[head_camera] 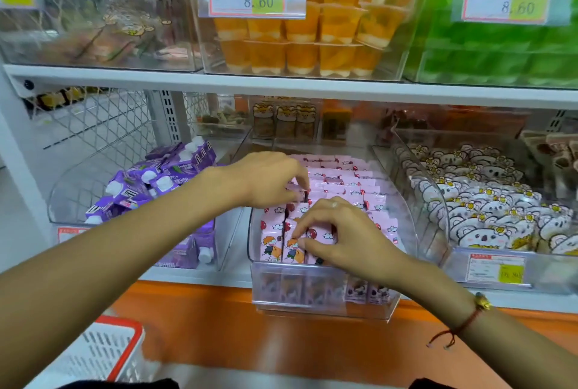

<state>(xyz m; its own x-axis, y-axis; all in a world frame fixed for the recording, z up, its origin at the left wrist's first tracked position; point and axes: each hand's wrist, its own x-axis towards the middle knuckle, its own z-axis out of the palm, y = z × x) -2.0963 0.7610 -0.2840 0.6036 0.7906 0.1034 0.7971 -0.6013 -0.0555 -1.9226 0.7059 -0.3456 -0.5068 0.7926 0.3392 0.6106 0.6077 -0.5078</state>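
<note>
My left hand [269,179] pinches a pink snack packet [295,190] in the middle of the clear bin [403,201]; at its four o'clock, my right hand [339,232] grips a front-row packet [292,246]. Pulling hastily could topple the neighbouring upright rows forward.

Purple pouches [175,176] lie left, koala packets [488,210] right, orange jelly cups [300,44] overhead.

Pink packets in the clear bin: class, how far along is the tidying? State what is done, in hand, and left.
Done: the back rows of packets lie lined up in the bin. In hand: the left hand pinches a middle-row packet while the right hand grips front-row ones standing upright. Left: probably straightening the front right, which the right hand hides.
</note>
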